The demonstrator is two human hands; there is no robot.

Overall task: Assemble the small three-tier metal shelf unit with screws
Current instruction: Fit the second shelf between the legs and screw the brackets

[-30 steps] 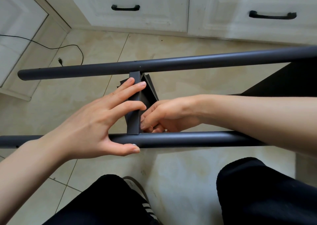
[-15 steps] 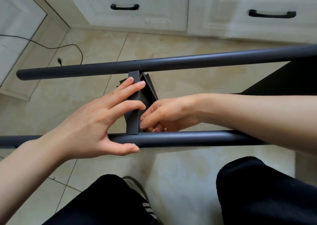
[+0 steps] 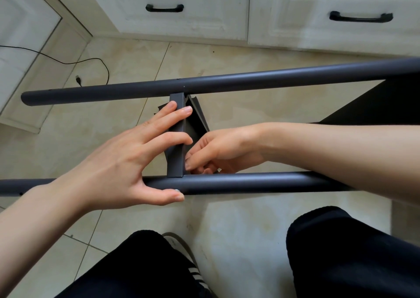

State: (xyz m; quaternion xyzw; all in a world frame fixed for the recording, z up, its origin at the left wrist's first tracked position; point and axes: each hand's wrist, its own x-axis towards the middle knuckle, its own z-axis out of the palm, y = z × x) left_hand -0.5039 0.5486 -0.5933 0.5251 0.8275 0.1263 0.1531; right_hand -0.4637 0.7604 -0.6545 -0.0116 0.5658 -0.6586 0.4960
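Observation:
Two dark grey metal tubes lie level across the view, a far tube (image 3: 250,81) and a near tube (image 3: 250,182). A dark shelf panel (image 3: 176,161) stands edge-on between them. My left hand (image 3: 118,163) lays straight fingers across the panel's edge, and its thumb touches the underside of the near tube. My right hand (image 3: 225,147) reaches in from the right just behind the near tube. Its curled fingertips pinch something small at the panel's lower corner. Only a pale tip, seemingly a screw (image 3: 219,170), shows there.
Another dark shelf panel (image 3: 375,106) sits at the right between the tubes. White cabinet drawers (image 3: 181,6) line the back. A black cable (image 3: 91,60) with a plug lies on the tiled floor at left. My knees (image 3: 352,252) and a striped shoe (image 3: 193,268) are below.

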